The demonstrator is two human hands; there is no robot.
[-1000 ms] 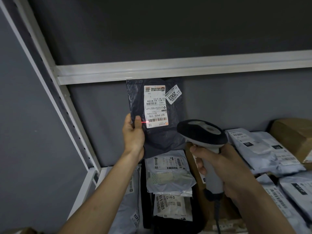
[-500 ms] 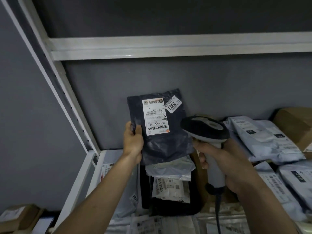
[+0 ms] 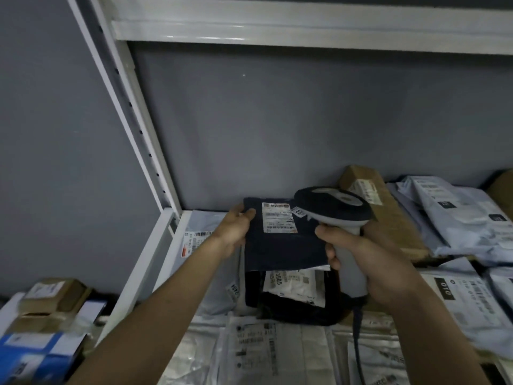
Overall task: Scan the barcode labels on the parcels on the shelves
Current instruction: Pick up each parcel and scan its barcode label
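In the head view, a dark parcel is gripped at its left edge by the left hand, label facing up, over the shelf's pile. The scanner is clasped by the right hand, its head just right of the label.

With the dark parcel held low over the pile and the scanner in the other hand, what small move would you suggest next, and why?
Probably lay the dark parcel down on the pile and let go. The left hand grips its edge low over the stacked bags, no red beam shows on its white label, and the scanner in the right hand partly overlaps it rather than aiming at it.
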